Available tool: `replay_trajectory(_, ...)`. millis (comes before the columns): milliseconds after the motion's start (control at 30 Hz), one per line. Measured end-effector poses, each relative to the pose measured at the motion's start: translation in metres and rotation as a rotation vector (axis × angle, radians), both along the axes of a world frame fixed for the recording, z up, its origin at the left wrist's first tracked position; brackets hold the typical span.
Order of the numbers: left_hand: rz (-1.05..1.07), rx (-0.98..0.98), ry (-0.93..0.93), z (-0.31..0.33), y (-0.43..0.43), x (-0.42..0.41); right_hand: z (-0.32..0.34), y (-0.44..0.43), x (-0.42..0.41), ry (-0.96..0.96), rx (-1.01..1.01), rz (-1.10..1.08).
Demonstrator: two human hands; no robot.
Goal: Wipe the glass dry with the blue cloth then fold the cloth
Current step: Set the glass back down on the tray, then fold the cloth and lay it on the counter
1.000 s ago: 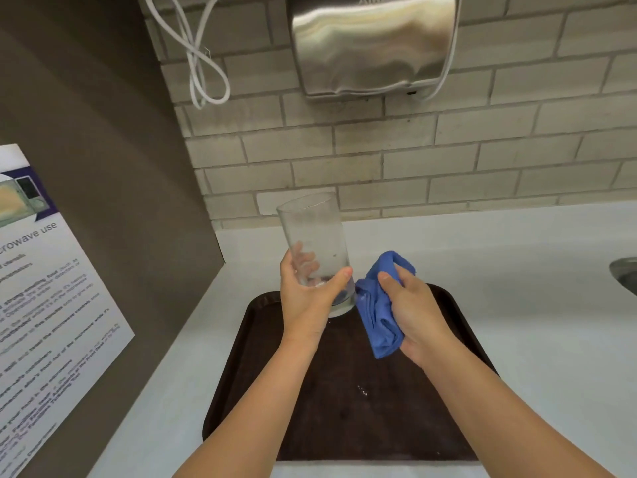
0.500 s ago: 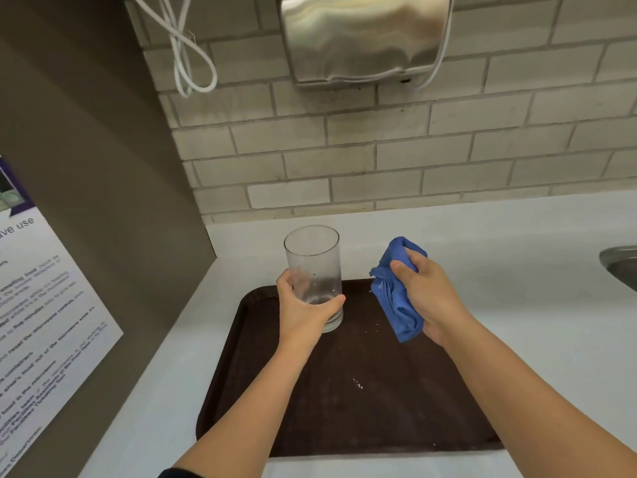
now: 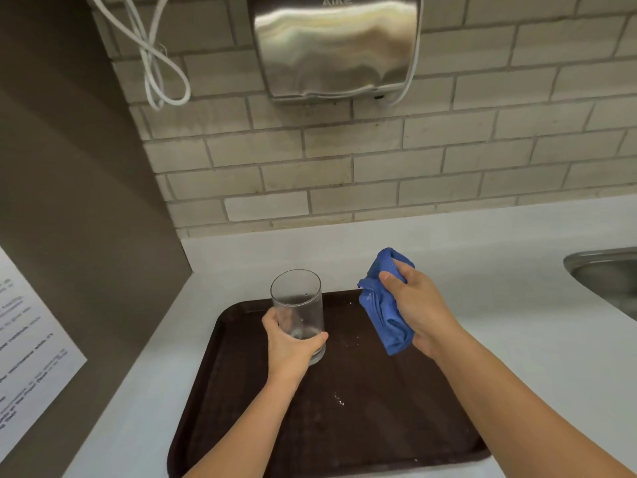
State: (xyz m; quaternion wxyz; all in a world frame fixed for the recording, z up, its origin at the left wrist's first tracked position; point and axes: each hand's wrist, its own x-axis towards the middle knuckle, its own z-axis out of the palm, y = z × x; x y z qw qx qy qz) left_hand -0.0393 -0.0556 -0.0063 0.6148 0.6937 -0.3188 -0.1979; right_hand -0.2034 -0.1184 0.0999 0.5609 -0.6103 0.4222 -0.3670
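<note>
A clear tall glass [image 3: 298, 298] stands upright at the back left of a dark brown tray [image 3: 362, 415], a few droplets on its wall. My left hand [image 3: 287, 346] is wrapped around its lower half. Whether the glass base touches the tray I cannot tell. To the right, my right hand [image 3: 418, 310] grips a bunched blue cloth [image 3: 384, 305], held above the tray's back edge and apart from the glass.
The tray lies on a white counter [image 3: 499, 305] against a brick wall. A steel hand dryer [image 3: 336, 46] hangs above, a looped white cable [image 3: 155, 74] to its left. A sink rim [image 3: 606, 274] shows at far right. A brown panel with a printed notice [image 3: 27, 353] stands left.
The glass has come down from in front of the wall to the tray. The cloth hand has moved right, away from the glass.
</note>
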Motion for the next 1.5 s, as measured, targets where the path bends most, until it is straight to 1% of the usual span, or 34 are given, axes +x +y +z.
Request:
replay_trajectory(133,0.006,0.029,0.001,-0.008,0.001,-0.001,0.0,-0.002,-0.008,-0.11,0.104,0.022)
replay_trajectory(233,-0.031,0.11,0.018,-0.001,0.002,-0.001,-0.001,-0.003,-0.013,-0.24,0.216,0.049)
replay_trajectory(267,-0.029,0.165,0.034,0.005,0.002,-0.003,-0.001,-0.004,-0.014,-0.263,0.232,0.053)
replay_trajectory(367,0.063,0.405,0.094,0.027,0.012,-0.018,0.001,-0.003,-0.017,-0.271,0.236,0.053)
replay_trajectory(400,0.061,0.442,0.108,0.031,0.019,-0.028,0.002,-0.004,-0.018,-0.266,0.224,0.049)
replay_trajectory(467,-0.023,0.429,0.132,0.034,0.037,-0.053,0.004,-0.004,-0.02,-0.24,0.187,0.049)
replay_trajectory(533,-0.155,0.376,0.174,0.042,0.051,-0.075,0.007,-0.003,-0.02,-0.203,0.138,0.059)
replay_trajectory(567,-0.222,0.337,0.2,0.051,0.052,-0.081,0.008,-0.002,-0.02,-0.169,0.104,0.064)
replay_trajectory(633,-0.31,0.276,0.227,0.077,0.039,-0.084,0.008,0.001,-0.018,-0.034,-0.01,0.055)
replay_trajectory(700,-0.398,0.195,0.353,0.103,0.02,-0.082,0.008,0.004,-0.014,0.124,-0.168,0.032)
replay_trajectory(767,-0.533,0.136,0.512,0.123,0.005,-0.084,0.007,0.009,-0.009,0.204,-0.306,0.065)
replay_trajectory(833,-0.551,0.123,0.585,0.131,-0.004,-0.089,0.005,0.013,-0.005,0.233,-0.401,0.147)
replay_trajectory(900,-0.485,0.103,0.616,0.13,-0.011,-0.091,0.003,0.013,-0.008,0.268,-0.408,0.229)
replay_trajectory(967,-0.495,0.076,0.671,0.125,-0.012,-0.091,0.004,0.009,-0.018,0.246,-0.312,0.283)
replay_trajectory(1000,-0.513,0.065,0.719,0.123,-0.013,-0.09,0.005,0.006,-0.025,0.144,-0.217,0.288)
replay_trajectory(1067,-0.509,0.041,0.825,0.121,-0.014,-0.089,0.004,0.001,-0.04,-0.189,0.024,0.235)
replay_trajectory(1100,-0.492,0.034,0.854,0.121,-0.016,-0.089,0.001,-0.002,-0.046,-0.315,0.122,0.182)
replay_trajectory(1133,-0.468,0.032,0.868,0.123,-0.018,-0.091,-0.004,-0.004,-0.051,-0.365,0.196,0.129)
replay_trajectory(1200,-0.437,0.031,0.884,0.126,-0.022,-0.094,-0.016,-0.003,-0.057,-0.37,0.343,0.089)
replay_trajectory(1267,-0.456,0.047,0.894,0.125,-0.026,-0.097,-0.027,0.0,-0.063,-0.375,0.513,0.138)
replay_trajectory(1333,-0.505,0.092,0.892,0.122,-0.029,-0.101,-0.032,0.001,-0.07,-0.444,0.637,0.186)
replay_trajectory(1400,-0.523,0.155,0.89,0.116,-0.033,-0.105,-0.033,0.0,-0.077,-0.492,0.668,0.181)
replay_trajectory(1500,-0.498,0.275,0.868,0.107,-0.041,-0.109,-0.029,-0.01,-0.088,-0.444,0.612,0.077)
